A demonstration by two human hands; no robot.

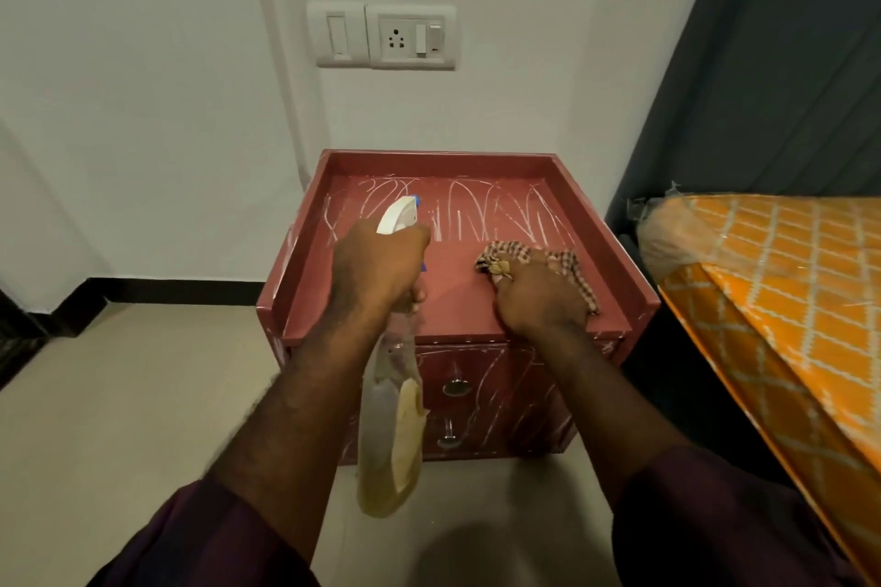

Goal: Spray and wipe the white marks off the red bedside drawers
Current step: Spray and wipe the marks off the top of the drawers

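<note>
I have the red wooden bedside drawers point(457, 296) standing against the far wall, left of the bed with the orange patterned cover point(763, 300). The white marks point(481, 210) cover the far half of the tray-like top and run down the drawer fronts; the near half of the top looks clean.

My left hand point(376, 267) is clenched round the neck of the clear plastic spray bottle with a white trigger head point(388, 434), nozzle pointing at the far marks. With only some yellowish liquid in it, I judge it light; the neck under the trigger is the right hold.

My right hand point(538, 296) clutches the bunched brown checked cloth point(519, 253) on the top's near right. It is soft and limp, so it needs keeping wadded. Whether it is damp I cannot tell. The drawers look stiff and heavy enough to stay put under pressure.
</note>
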